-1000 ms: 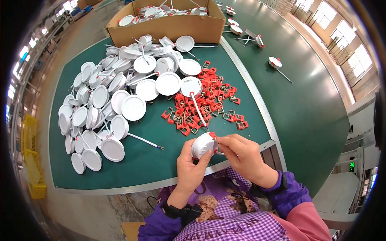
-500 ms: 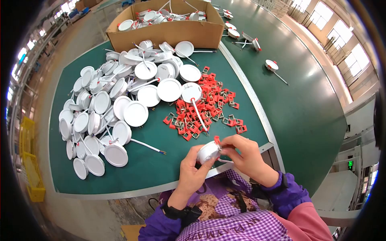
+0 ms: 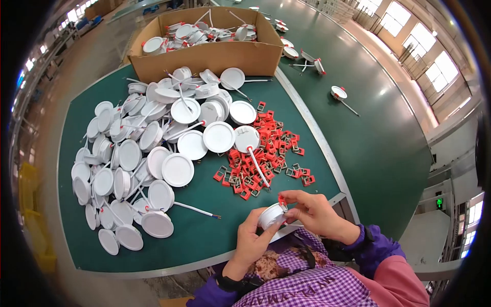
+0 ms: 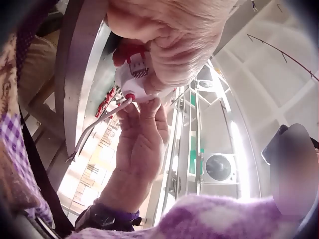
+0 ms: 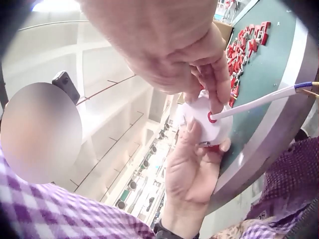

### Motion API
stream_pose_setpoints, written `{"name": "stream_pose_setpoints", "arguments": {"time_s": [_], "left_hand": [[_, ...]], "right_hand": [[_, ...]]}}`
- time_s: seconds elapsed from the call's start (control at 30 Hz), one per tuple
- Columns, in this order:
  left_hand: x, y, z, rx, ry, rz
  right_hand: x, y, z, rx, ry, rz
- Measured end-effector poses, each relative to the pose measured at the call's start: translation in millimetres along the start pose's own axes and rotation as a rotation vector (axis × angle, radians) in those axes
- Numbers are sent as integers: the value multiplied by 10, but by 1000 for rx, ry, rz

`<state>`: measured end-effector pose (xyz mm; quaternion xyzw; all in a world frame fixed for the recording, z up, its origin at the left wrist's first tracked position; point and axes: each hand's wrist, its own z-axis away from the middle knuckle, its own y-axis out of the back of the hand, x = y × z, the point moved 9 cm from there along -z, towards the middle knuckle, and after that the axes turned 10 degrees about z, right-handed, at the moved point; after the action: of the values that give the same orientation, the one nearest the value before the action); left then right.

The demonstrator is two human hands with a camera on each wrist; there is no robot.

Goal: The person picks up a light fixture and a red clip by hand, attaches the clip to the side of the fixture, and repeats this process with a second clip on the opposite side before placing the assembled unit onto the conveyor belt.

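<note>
Near the table's front edge, the left hand grips a round white lamp by its rim. The right hand pinches a red clip at the lamp's upper right side. In the left wrist view, a red clip with a metal spring sits on the lamp's side, and a white cable comes out of a red grommet. The right wrist view shows the right hand's fingertips against the lamp body. Beyond the hands lies a pile of red clips.
A heap of white lamps covers the table's left and middle. Behind it stands a cardboard box holding lamps. Several lamps with red clips, one lamp nearer, lie on the green surface at right, past a metal edge strip.
The head view has shifted, so the table contents appear lower. Both hands stay together at the lamp, which has tilted slightly; the right fingers remain at its clip side.
</note>
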<state>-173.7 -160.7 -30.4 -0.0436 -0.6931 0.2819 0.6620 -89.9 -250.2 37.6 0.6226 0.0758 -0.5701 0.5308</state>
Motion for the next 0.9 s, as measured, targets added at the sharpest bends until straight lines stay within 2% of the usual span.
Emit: {"name": "stream_pose_setpoints", "arguments": {"time_s": [0.13, 0.2, 0.23, 0.27, 0.33, 0.37, 0.43, 0.5, 0.53, 0.6, 0.63, 0.73, 0.77, 0.9], "left_hand": [[-10, -90, -34, -53, 57, 8], [154, -130, -89, 1, -10, 86], [269, -112, -100, -13, 5, -46], [380, -68, -116, -21, 13, -49], [659, -36, -156, -110, -82, -452], [782, 1, -196, -122, -127, -532], [1077, 17, -307, -99, -235, -710], [1287, 20, -458, -59, -342, -888], [1367, 13, -533, -42, -406, -982], [1380, 60, -701, -14, -428, -1172], [1357, 100, -808, 13, -425, -1267], [1260, 177, -1097, 67, -365, -1470], [1189, 212, -1175, 79, -309, -1558], [1010, 244, -1349, 95, -327, -1683]], "right_hand": [[33, 100, -29, -45, -12, -25], [85, 386, -67, 59, -6, 21], [226, 689, -88, 209, -24, 98], [401, 1014, -92, 357, -43, 174], [659, 1686, -14, 718, -109, 222], [628, 1746, -40, 719, -111, 217], [410, 1950, 67, 937, -149, 510], [371, 1586, -154, 730, 11, 513], [347, 1270, -277, 559, 51, 422], [185, 717, -388, 400, 193, 529], [141, 521, -419, 381, 238, 621], [138, 233, -481, 283, 198, 882], [138, 209, -485, 284, 208, 874], [198, 112, -509, 185, 182, 933]]}}
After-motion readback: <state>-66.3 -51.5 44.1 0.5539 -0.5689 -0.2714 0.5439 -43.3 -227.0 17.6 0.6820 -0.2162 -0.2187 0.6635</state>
